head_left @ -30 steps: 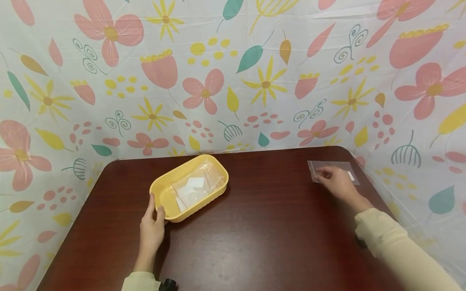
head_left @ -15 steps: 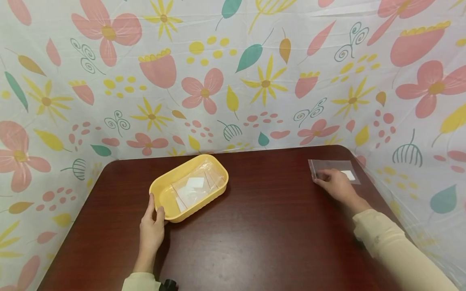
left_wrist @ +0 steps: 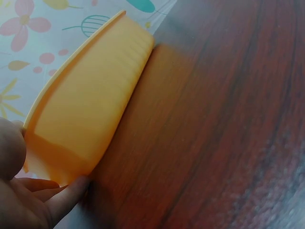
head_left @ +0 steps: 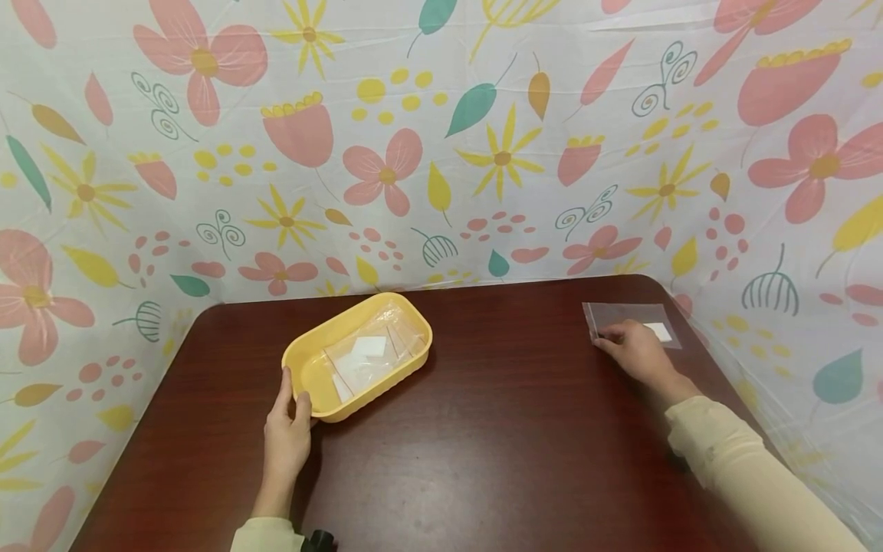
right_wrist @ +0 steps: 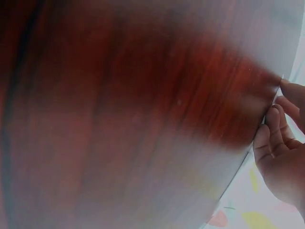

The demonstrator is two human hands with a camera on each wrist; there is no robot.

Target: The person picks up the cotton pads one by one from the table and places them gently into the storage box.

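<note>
A yellow plastic basket point(head_left: 309, 377) stands at the left of the table, turned at a slant. My left hand point(head_left: 286, 441) grips its near end, thumb on the rim; in the left wrist view the fingers reach under the outer wall point(left_wrist: 90, 86). Inside lie several clear plastic bags point(head_left: 355, 374), a white square point(head_left: 370, 346) showing on top. At the far right, my right hand point(head_left: 638, 353) pinches the left edge of a clear zip bag point(head_left: 624, 311) lying flat, with a white piece point(head_left: 659, 332) in it. The right wrist view shows its curled fingers point(right_wrist: 276, 129) low over the table.
The dark brown table point(head_left: 510, 429) has rounded far corners. A flower-print curtain point(head_left: 441, 153) rises right behind its far edge and along both sides. A black strap piece point(head_left: 320, 541) sits at the left wrist.
My right fingers have come down onto the bag's left edge, uncovering more of the white piece, and have barely moved over the last half second. The left hand and basket stay in place.
</note>
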